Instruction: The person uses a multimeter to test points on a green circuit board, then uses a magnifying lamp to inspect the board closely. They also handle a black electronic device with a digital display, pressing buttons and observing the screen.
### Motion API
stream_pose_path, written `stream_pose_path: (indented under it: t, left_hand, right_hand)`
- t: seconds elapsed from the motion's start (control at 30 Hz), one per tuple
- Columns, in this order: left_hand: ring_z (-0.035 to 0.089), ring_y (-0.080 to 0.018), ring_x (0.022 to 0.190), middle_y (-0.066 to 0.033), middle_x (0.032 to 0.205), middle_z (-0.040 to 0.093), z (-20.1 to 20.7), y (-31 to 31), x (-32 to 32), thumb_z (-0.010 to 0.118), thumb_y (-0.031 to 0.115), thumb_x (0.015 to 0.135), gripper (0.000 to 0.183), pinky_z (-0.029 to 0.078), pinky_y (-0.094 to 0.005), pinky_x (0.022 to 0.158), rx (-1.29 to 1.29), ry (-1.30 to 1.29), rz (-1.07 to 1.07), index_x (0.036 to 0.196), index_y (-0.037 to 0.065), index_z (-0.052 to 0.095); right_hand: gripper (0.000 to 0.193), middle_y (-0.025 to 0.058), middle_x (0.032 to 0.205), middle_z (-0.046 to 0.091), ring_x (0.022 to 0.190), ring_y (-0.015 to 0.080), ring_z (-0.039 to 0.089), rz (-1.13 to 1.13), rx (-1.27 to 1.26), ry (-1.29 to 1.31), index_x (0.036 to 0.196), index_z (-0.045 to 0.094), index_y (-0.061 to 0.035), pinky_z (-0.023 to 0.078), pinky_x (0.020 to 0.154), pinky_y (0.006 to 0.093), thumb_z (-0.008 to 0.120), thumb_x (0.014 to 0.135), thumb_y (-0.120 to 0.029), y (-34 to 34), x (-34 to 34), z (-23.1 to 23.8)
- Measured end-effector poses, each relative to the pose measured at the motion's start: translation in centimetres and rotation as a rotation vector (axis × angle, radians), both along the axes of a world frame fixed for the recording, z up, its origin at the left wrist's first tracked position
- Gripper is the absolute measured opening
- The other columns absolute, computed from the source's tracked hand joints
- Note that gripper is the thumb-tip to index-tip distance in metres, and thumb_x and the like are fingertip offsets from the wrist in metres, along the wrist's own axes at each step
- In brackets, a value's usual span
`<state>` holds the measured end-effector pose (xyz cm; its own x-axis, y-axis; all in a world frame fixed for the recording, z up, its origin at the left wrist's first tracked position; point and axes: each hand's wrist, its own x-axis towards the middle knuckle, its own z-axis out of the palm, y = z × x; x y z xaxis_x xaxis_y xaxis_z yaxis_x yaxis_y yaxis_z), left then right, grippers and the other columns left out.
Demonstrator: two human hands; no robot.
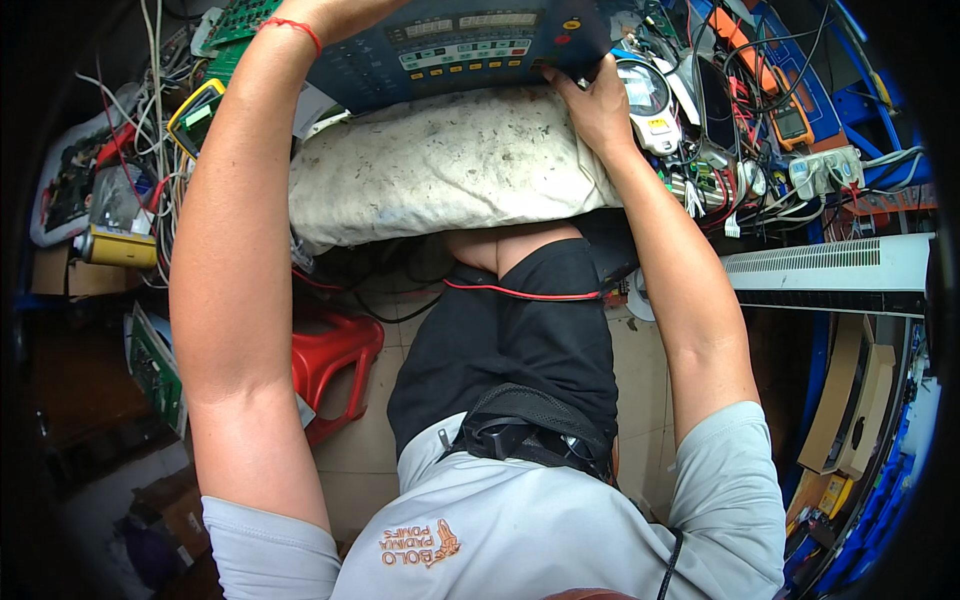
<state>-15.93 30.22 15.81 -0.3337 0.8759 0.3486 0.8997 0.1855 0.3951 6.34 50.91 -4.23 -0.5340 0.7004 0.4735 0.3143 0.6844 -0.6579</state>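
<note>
A dark blue control panel (480, 75) with two digital displays, rows of buttons and a red and a yellow round button stands tilted at the top of the view. Its lower edge rests on a stained off-white cloth cushion (450, 165). My right hand (600, 108) grips the panel's lower right corner, the thumb on its front. At the panel's upper left is my left hand (345, 14), a red string round the wrist; its fingers lie beyond the picture's edge, so their grip is hidden.
Cables and electronic parts crowd both sides, with a white round-dialled device (648, 100) and an orange multimeter (790, 122) at right. A yellow-framed meter (197, 115) lies left. Below are a red plastic stool (335, 365) and a long white vented unit (825, 270).
</note>
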Motion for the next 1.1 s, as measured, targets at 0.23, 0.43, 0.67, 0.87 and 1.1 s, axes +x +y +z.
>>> stream_pose_path:
  t: [0.23,0.43,0.67,0.87,1.1]
  left_hand:
    - [0.075,-0.0277,0.099,-0.0155,0.107,0.081,0.23,-0.16,0.31,0.066,0.041,0.094,0.045,0.057,-0.0382,0.092,-0.010,-0.008,0.014,0.113,0.002,0.080]
    - [0.075,-0.0270,0.099,-0.0150,0.106,0.081,0.06,-0.07,0.24,0.066,0.040,0.094,0.044,0.057,-0.0383,0.091,0.000,-0.012,0.004,0.112,0.002,0.080]
    - [0.074,-0.0253,0.095,-0.0141,0.102,0.080,0.07,-0.16,0.18,0.066,0.041,0.095,0.044,0.057,-0.0374,0.089,-0.014,-0.020,-0.002,0.111,0.003,0.079]
    - [0.074,-0.0248,0.093,-0.0138,0.100,0.080,0.03,-0.16,0.14,0.066,0.041,0.095,0.043,0.057,-0.0374,0.088,-0.009,-0.022,-0.004,0.110,0.002,0.079]
    - [0.074,-0.0256,0.095,-0.0146,0.102,0.080,0.09,-0.13,0.38,0.065,0.040,0.094,0.043,0.057,-0.0374,0.089,0.002,-0.008,-0.007,0.110,0.002,0.079]
  right_hand:
    - [0.068,0.0220,0.115,0.075,0.109,0.0425,0.074,0.012,0.017,0.027,0.128,0.056,-0.0026,0.057,0.092,0.0486,0.087,0.089,-0.049,-0.16,-0.06,0.13]
    - [0.068,0.0217,0.115,0.075,0.109,0.0419,0.074,-0.006,-0.020,-0.023,0.128,0.056,-0.0031,0.058,0.092,0.0482,0.087,0.089,-0.049,-0.33,0.11,0.44]
    - [0.067,0.0215,0.114,0.075,0.107,0.0416,0.074,0.007,-0.009,0.003,0.128,0.057,-0.0032,0.057,0.091,0.0483,0.087,0.089,-0.049,-0.30,0.08,0.34]
    - [0.066,0.0201,0.109,0.075,0.101,0.0402,0.075,-0.002,-0.027,-0.006,0.126,0.058,-0.0034,0.057,0.087,0.0474,0.088,0.088,-0.048,-0.35,0.10,0.46]
    - [0.066,0.0198,0.108,0.075,0.100,0.0400,0.075,-0.018,-0.017,-0.014,0.126,0.058,-0.0034,0.057,0.087,0.0472,0.088,0.088,-0.048,-0.35,0.06,0.45]
